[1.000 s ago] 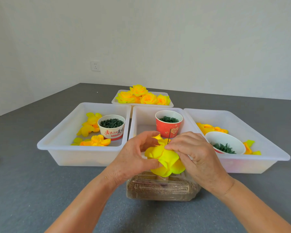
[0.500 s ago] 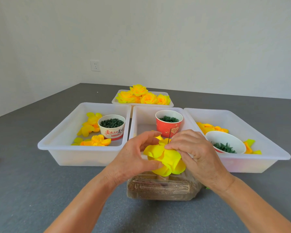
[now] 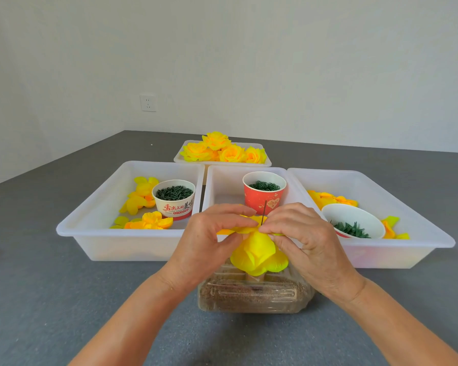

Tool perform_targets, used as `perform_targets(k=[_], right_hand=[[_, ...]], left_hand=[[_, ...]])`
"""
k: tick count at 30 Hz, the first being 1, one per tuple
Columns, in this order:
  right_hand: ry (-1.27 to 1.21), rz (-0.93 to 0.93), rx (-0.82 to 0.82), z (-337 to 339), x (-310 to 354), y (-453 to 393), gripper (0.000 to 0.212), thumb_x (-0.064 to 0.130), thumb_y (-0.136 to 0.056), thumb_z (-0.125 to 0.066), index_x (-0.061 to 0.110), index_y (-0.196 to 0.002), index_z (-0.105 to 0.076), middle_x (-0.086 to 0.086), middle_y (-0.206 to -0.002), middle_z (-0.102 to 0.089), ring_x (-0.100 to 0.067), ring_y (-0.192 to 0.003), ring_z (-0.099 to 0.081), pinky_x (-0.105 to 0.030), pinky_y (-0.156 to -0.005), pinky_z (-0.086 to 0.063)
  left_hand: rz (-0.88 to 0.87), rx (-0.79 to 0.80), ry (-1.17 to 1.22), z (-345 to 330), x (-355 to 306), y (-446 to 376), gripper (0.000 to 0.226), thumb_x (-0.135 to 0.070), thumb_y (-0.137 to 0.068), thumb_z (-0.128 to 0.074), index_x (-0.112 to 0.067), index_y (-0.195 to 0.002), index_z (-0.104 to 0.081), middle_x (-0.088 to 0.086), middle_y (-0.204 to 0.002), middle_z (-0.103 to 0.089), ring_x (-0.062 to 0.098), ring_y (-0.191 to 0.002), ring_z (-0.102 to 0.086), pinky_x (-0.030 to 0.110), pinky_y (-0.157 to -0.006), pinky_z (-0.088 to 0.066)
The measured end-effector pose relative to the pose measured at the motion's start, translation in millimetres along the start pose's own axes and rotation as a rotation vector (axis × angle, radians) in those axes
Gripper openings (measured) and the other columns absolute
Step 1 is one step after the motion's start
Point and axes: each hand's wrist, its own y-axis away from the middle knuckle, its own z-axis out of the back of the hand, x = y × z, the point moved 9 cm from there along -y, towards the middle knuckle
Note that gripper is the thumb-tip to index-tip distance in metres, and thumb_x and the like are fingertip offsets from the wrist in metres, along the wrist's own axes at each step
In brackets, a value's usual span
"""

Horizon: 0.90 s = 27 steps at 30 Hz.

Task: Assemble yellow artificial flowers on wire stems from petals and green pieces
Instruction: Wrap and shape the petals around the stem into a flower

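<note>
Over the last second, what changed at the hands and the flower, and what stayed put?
The top petal layer now lies flatter, spread between the left hand and right hand, near the tip of the wire; the lower yellow petals hang more exposed beneath. Both hands still pinch the flower. The trays, the cups and the finished flowers stayed put.

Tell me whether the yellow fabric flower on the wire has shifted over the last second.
Yes. The yellow fabric flower now hangs lower against the clear plastic container, with one petal layer raised between both hands.
</note>
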Motion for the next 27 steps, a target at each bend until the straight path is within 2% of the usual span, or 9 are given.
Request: perform_targets(k=[5, 10, 15, 20, 27], right_hand=[[-0.003, 0.008, -0.029, 2, -1, 1, 0.021, 0.020, -0.085, -0.058, 0.008, -0.085, -0.075, 0.002, -0.083, -0.071, -0.012, -0.089, -0.058, -0.035, -0.079, -0.045], [0.045, 0.020, -0.051, 2, -2, 4, 0.010, 0.010, -0.078, -0.067, 0.010, -0.083, -0.076, 0.002, -0.083, -0.071, -0.013, -0.087, -0.060, -0.038, -0.075, -0.048], [0.065, 0.029, -0.050, 2, -1, 3, 0.009, 0.008, -0.077, -0.067, 0.009, -0.082, -0.075, 0.002, -0.082, -0.071, -0.013, -0.087, -0.059, -0.038, -0.076, -0.046], [0.102, -0.003, -0.079, 6, 1, 1, 0.009, 0.006, -0.073, -0.069, 0.008, -0.080, -0.074, 0.000, -0.082, -0.069, -0.010, -0.088, -0.056, -0.030, -0.078, -0.042], [0.107, 0.027, -0.043, 3, 3, 2, 0.010, 0.011, -0.081, -0.065, 0.007, -0.076, -0.073, 0.000, -0.080, -0.069, -0.023, -0.083, -0.062, -0.037, -0.075, -0.045]], left_hand=[[-0.180, -0.026, -0.177, -1, -13, 0, 0.015, -0.006, -0.078, -0.066, -0.008, -0.090, -0.076, -0.003, -0.095, -0.072, 0.009, -0.094, -0.063, 0.031, -0.085, -0.052], [-0.288, -0.016, -0.338, -4, -23, 1, 0.016, -0.002, -0.078, -0.063, -0.008, -0.085, -0.076, -0.002, -0.092, -0.073, 0.016, -0.091, -0.065, 0.039, -0.082, -0.052], [-0.357, 0.004, -0.455, -5, -28, 1, 0.022, -0.016, -0.085, -0.054, -0.011, -0.084, -0.075, -0.004, -0.091, -0.072, 0.017, -0.089, -0.065, 0.036, -0.079, -0.047], [-0.373, -0.014, -0.502, -5, -33, 0, 0.019, -0.021, -0.083, -0.058, -0.012, -0.081, -0.075, -0.003, -0.089, -0.072, 0.020, -0.084, -0.065, 0.034, -0.078, -0.046], [-0.447, -0.013, -0.548, -7, -42, 1, 0.022, -0.017, -0.086, -0.055, -0.010, -0.077, -0.075, -0.003, -0.082, -0.072, 0.021, -0.080, -0.064, 0.031, -0.077, -0.043]])
